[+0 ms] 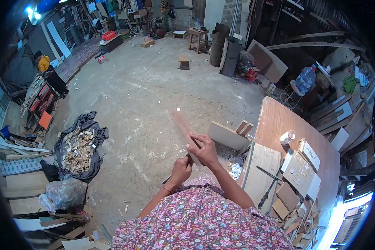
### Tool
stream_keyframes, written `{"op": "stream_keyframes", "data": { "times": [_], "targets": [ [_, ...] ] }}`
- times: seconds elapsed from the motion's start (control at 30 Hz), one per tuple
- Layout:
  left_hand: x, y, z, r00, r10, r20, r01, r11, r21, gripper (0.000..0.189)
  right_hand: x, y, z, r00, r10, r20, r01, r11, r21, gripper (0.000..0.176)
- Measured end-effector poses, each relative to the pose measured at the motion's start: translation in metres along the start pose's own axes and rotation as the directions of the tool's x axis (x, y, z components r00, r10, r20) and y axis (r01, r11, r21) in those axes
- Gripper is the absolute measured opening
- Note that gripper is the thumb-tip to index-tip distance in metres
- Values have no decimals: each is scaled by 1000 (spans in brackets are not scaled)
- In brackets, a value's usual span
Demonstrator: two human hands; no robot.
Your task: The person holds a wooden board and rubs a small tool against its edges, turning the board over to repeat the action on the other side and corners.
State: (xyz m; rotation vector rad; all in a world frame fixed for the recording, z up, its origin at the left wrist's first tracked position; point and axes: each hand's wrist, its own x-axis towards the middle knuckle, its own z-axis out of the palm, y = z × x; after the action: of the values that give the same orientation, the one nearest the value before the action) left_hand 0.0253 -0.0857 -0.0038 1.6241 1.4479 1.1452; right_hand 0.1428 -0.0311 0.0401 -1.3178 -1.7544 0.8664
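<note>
A thin brown wooden strip points up and away from me, held in front of my chest. My right hand grips it near its lower part, fingers wrapped over the top face. My left hand is closed just below, at the strip's near end, holding what looks like a small dark tool against it; the tool itself is mostly hidden. Both arms come out of floral-patterned sleeves.
A wooden table at my right carries boards, small wood blocks and a white roll. A dark cloth with wood offcuts lies on the concrete floor at left. A person in yellow stands far left. Barrels stand at the back.
</note>
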Motion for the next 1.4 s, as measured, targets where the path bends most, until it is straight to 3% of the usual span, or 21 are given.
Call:
{"op": "stream_keyframes", "data": {
  "times": [0.13, 0.2, 0.27, 0.37, 0.4, 0.5, 0.6, 0.67, 0.7, 0.73, 0.8, 0.83, 0.87, 0.97, 1.03, 1.1, 1.17, 1.23, 1.4],
  "targets": [
    [1, -7, 0, 997, -17, -77, 22, 997, 70, 11, -6, 0, 3, 1000, -23, -15, 23, 1000, 13, 51],
    [7, -10, -13, 958, -79, -275, 61, 996, -71, 14, -21, -7, 4, 991, -40, 128, 45, 998, -41, 52],
    [7, -11, -18, 958, -53, -281, 31, 996, -80, 16, -23, -5, 6, 989, -76, 125, 84, 994, -65, 54],
    [2, -6, -20, 992, -108, -62, 109, 994, 10, 14, -11, -2, 8, 998, -11, 61, 2, 990, 142, 50],
    [-1, -9, -14, 996, -91, 23, 90, 996, 29, 14, -5, -3, 6, 998, -10, 61, 1, 990, 142, 50],
    [-4, -14, -7, 996, -62, 56, 63, 998, -12, 14, 2, -5, 3, 997, 15, 72, -20, 997, 71, 49],
    [-5, -13, -8, 996, -81, -30, 82, 996, 37, 14, -7, -4, 6, 995, 1, 103, -6, 999, 49, 51],
    [3, -6, -17, 950, -107, -293, 77, 991, -111, 13, -17, -11, 5, 985, 8, 173, -11, 1000, 20, 52],
    [3, -5, -18, 949, -71, -308, 31, 991, -131, 12, -20, -12, 7, 989, -38, 146, 44, 998, -35, 53],
    [2, -3, -19, 949, -76, -307, 37, 991, -132, 12, -23, -12, 8, 989, -79, 126, 91, 992, -92, 53],
    [0, 4, -20, 987, -99, -128, 91, 994, -67, 10, -12, -11, 5, 989, -62, 136, 66, 997, -29, 51],
    [0, -10, -13, 997, -7, -81, 3, 999, -49, 8, -5, -11, 4, 995, -25, 96, 22, 999, 35, 51],
    [-3, -10, -5, 997, -7, -78, 2, 998, -55, 8, 1, -11, 3, 998, 10, 58, -16, 995, 98, 50],
    [0, -7, -7, 997, -34, -75, 26, 995, -100, 9, 2, -15, 4, 999, 14, 47, -15, 999, 35, 51],
    [0, -7, -10, 975, -133, -178, 128, 991, -40, 12, -8, -14, 5, 998, 30, 57, -31, 999, 22, 51],
    [2, 5, -21, 955, -86, -285, 77, 996, -42, 13, -16, -12, 8, 983, -59, 176, 69, 996, -53, 51],
    [2, 6, -26, 949, -88, -304, 62, 994, -94, 13, -17, -16, 6, 984, -51, 169, 64, 995, -73, 51],
    [2, -8, -23, 986, -104, -130, 100, 994, -36, 13, -11, -13, 8, 990, 4, 143, -3, 1000, -12, 51],
    [1, -23, -10, 996, -74, -57, 70, 995, -65, 9, 2, -8, 10, 999, -19, 51, 16, 998, 56, 50]
  ]
}}
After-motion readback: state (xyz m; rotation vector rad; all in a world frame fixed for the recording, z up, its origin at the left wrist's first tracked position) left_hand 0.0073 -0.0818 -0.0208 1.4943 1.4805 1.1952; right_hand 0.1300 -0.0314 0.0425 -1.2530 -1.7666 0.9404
